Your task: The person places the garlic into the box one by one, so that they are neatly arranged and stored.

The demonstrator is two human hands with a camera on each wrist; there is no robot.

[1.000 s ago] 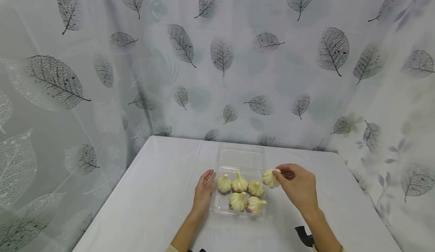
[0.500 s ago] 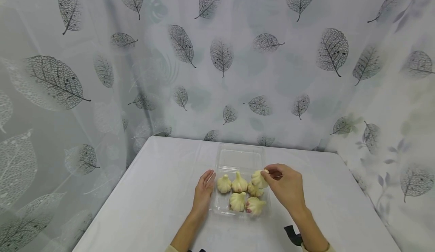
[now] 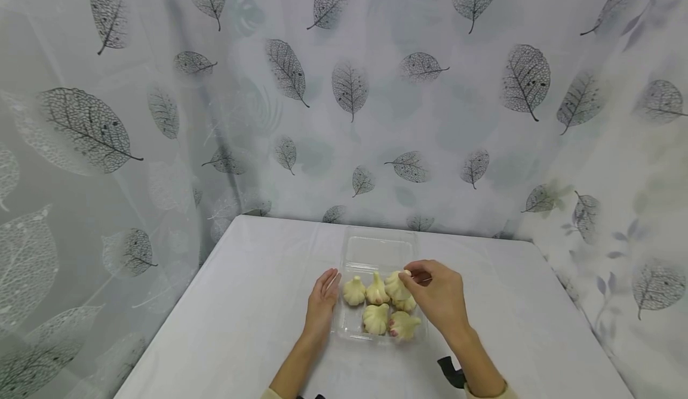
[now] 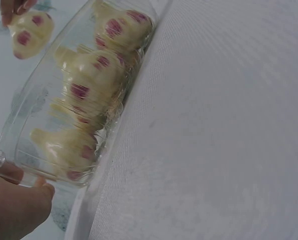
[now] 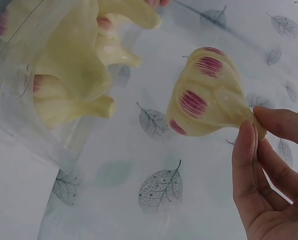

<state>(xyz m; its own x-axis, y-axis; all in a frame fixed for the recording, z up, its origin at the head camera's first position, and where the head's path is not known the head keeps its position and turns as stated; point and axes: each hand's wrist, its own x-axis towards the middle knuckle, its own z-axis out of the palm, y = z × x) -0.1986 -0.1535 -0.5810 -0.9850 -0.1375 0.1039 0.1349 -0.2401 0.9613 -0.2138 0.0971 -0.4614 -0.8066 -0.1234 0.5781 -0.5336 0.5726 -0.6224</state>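
Observation:
My right hand (image 3: 442, 296) pinches a pale garlic bulb (image 3: 396, 285) by its stem. It hangs over the right part of a clear plastic box (image 3: 349, 326), partly covering a bulb behind it. Purple patches mark the held garlic bulb (image 5: 204, 95) in the right wrist view, and the fingertips (image 5: 246, 131) meet at its stem. Several garlic bulbs (image 3: 375, 319) lie inside the box. My left hand (image 3: 321, 306) lies along the box's left side with extended fingers; in the left wrist view, the left hand (image 4: 18, 205) touches the box's end wall.
The box's lid (image 3: 379, 249) lies folded back behind it. A white table (image 3: 258, 303) carries everything. Leaf-patterned curtain (image 3: 344, 118) stands at the table's back and sides. A black strap (image 3: 450, 372) shows by the right wrist.
My right hand has carried the garlic bulb leftward, from beside the box to above the bulbs in it. The left hand has stayed in place.

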